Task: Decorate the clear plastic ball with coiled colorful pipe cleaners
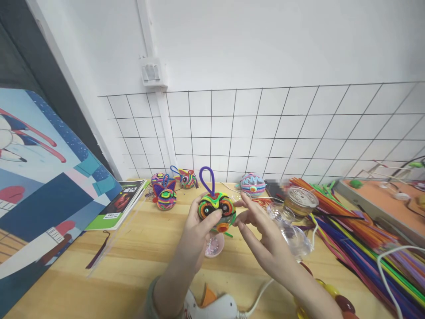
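Note:
My left hand [197,228] is closed around a ball ornament [217,212] covered in coloured pipe cleaners, its thumb across the front. The ornament has two dark eyes in orange rings, an orange round piece low on its front and an upright purple loop [207,177]. My right hand [259,230] is at the ornament's right side, fingers apart, the fingertips at or touching its edge. Whether a small piece is between them I cannot make out. Below the ornament stands a small pink dish [219,252] with shiny bits. A white glue gun [222,308] lies nearest me, beside an orange piece [208,296].
Several finished ornaments [166,199] stand at the back left; a pink-and-blue ball [253,184] is back right. Clear plastic shells [295,239], a tape roll [301,200] and bundled pipe cleaners [355,248] lie right. Books [116,206] and a picture board [59,190] are left.

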The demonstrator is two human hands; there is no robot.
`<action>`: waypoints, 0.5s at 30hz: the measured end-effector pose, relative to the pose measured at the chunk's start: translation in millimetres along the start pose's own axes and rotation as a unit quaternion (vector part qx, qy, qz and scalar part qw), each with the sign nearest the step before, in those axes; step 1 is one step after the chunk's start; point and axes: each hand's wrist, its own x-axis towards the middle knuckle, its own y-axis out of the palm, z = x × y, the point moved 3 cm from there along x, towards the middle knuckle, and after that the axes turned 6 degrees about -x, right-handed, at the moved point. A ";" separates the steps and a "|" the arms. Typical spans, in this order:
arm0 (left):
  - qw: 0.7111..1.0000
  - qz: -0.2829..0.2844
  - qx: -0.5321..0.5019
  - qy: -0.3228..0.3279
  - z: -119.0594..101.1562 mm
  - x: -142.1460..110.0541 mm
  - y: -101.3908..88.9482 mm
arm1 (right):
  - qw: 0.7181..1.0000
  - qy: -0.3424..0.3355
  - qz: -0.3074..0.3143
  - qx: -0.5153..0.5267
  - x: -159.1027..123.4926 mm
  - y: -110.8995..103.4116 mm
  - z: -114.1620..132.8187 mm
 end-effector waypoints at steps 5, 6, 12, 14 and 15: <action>0.999 0.046 -0.020 -0.013 0.2 1.0 0.0 | 0.996 0.067 -0.008 0.054 -0.6 -0.9 -5.6; 0.998 0.054 -0.026 -0.016 0.1 1.1 0.4 | 0.996 0.069 -0.010 0.059 -0.6 -1.2 -5.6; 0.991 0.099 -0.083 -0.022 -2.2 -1.0 3.6 | 0.995 0.080 -0.017 0.059 -0.7 -4.8 -3.8; 0.991 0.099 -0.088 -0.023 -3.0 -1.7 3.9 | 0.995 0.082 -0.020 0.052 -0.6 -6.0 -3.5; 0.991 0.098 -0.087 -0.023 -3.3 -1.8 3.9 | 0.995 0.081 -0.021 0.049 -0.4 -6.5 -3.3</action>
